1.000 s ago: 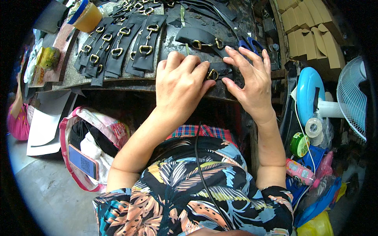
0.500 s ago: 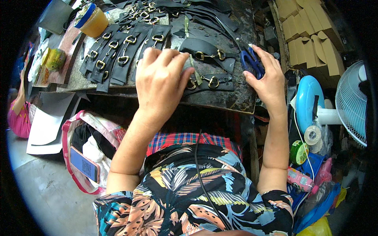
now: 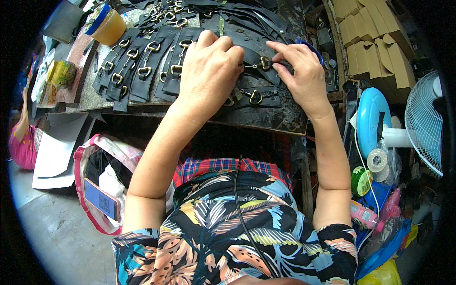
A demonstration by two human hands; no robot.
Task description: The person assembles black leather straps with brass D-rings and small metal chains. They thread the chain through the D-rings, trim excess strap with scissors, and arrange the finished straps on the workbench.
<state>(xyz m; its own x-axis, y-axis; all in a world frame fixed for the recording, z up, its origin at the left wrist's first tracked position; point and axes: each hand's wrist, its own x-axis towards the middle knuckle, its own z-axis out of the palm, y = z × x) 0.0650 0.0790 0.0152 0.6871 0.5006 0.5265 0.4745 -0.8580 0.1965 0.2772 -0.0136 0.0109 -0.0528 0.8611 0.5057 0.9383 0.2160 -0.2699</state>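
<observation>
My left hand [image 3: 211, 78] is curled closed over the left part of a black leather-like strap [image 3: 254, 52] on the worktable [image 3: 285, 121]; its fingertips are hidden. A brass-coloured D-ring [image 3: 265, 63] shows at the strap's right end. My right hand [image 3: 301, 78] is open just right of this ring, thumb and fingers apart and pointing at it. Past the right hand's knuckles are the blue handles of scissors [image 3: 314, 50], mostly covered by the hand. Closer to me lies another black strap [image 3: 271, 97] with a brass ring.
More black straps with brass rings [image 3: 147, 59] lie in rows left of my hands. A tub with a blue rim [image 3: 108, 27] and a yellow jar [image 3: 64, 73] stand farther left. Cardboard boxes [image 3: 380, 57], a fan [image 3: 425, 123] and a bag with a phone [image 3: 101, 199] surround the table.
My right hand has moved left, away from the scissors, toward the strap's ring. The scissors now lie farther back. My left hand has shifted right and slightly away from me, onto the strap.
</observation>
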